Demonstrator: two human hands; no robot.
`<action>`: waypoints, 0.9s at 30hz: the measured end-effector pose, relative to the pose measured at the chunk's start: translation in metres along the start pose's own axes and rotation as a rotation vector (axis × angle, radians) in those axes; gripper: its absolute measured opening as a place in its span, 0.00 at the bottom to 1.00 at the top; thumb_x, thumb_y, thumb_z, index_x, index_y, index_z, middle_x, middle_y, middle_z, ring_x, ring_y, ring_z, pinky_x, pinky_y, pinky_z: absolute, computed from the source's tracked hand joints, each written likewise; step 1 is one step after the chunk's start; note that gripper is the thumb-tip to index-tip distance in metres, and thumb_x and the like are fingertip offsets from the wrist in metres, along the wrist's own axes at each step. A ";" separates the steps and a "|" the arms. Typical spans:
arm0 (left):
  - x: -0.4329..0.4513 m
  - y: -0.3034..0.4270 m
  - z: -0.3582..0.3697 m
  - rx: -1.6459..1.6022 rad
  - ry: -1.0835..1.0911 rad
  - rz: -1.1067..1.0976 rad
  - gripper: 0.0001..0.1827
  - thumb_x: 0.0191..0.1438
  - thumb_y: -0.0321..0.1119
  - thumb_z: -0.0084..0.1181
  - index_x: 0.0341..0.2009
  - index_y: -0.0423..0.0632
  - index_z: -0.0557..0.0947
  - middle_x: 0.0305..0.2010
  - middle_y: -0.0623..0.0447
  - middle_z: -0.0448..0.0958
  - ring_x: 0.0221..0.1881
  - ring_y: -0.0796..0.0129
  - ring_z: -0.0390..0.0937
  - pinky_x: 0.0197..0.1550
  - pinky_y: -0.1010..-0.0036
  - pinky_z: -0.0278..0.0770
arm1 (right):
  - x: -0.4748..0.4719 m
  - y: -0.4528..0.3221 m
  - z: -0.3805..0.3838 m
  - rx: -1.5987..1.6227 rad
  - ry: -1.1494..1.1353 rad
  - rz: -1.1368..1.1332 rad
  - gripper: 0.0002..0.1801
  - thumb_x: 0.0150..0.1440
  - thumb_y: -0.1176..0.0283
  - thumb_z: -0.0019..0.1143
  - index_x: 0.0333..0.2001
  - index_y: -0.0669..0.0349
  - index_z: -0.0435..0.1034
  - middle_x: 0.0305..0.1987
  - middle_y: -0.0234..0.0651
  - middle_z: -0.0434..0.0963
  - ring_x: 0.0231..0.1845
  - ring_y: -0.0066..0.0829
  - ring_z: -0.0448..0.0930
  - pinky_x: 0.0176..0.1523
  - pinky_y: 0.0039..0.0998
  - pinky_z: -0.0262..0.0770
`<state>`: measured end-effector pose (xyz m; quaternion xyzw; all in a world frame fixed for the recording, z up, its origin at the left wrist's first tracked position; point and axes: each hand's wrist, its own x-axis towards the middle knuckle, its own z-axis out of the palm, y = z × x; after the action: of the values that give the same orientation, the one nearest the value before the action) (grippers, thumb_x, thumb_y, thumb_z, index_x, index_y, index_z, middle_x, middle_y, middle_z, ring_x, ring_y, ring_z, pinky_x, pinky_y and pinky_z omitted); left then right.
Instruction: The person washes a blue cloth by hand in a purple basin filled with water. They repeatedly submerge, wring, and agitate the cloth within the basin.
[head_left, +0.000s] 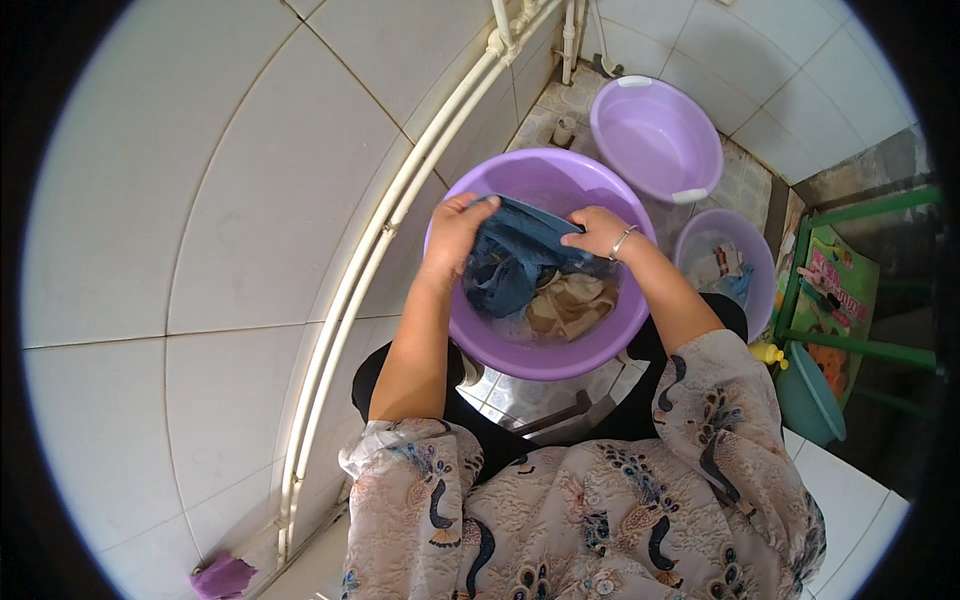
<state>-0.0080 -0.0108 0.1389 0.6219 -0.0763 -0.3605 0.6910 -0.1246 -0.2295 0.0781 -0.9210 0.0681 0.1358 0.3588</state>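
Note:
A large purple plastic basin (555, 362) stands in front of me with sudsy water in it. Wet blue cloth (517, 247), seemingly a garment, is stretched by its upper edge between my two hands, its lower part lying in the water. My left hand (459, 232) grips the edge at the left, over the basin's rim. At the other end my right hand (602, 232), with a silver bangle at the wrist, pinches the same edge. A beige cloth (571, 306) lies soaked in the basin, just below the blue one.
Behind stands a lighter purple basin (660, 135) with white handles. To the right, another purple tub (763, 262) holds cloths. A teal basin (810, 397) and yellow bottle (766, 355) sit near a green metal frame (862, 346). White pipes (390, 202) run along the left tiled wall.

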 end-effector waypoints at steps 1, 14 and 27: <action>0.001 0.003 -0.005 -0.042 0.031 0.035 0.07 0.51 0.31 0.57 0.30 0.39 0.80 0.26 0.53 0.78 0.24 0.74 0.74 0.29 0.80 0.72 | 0.001 0.004 0.002 -0.018 0.036 0.032 0.18 0.50 0.65 0.53 0.42 0.66 0.71 0.38 0.51 0.75 0.41 0.48 0.75 0.47 0.38 0.70; -0.006 -0.019 0.039 -0.473 0.140 0.054 0.21 0.58 0.45 0.47 0.43 0.39 0.74 0.41 0.50 0.75 0.38 0.68 0.72 0.42 0.71 0.70 | -0.008 -0.012 -0.026 1.435 -0.095 0.061 0.19 0.54 0.70 0.43 0.50 0.61 0.64 0.40 0.35 0.73 0.35 0.30 0.77 0.36 0.34 0.77; 0.017 -0.038 0.010 0.168 0.110 0.199 0.22 0.60 0.45 0.41 0.52 0.43 0.72 0.47 0.49 0.73 0.49 0.64 0.69 0.51 0.72 0.65 | -0.020 -0.045 -0.034 0.833 0.133 -0.197 0.20 0.50 0.77 0.49 0.49 0.66 0.65 0.43 0.34 0.73 0.44 0.22 0.71 0.50 0.26 0.66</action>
<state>-0.0168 -0.0274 0.1006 0.6856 -0.1294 -0.2479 0.6721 -0.1270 -0.2193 0.1368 -0.7063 0.0521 0.0021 0.7060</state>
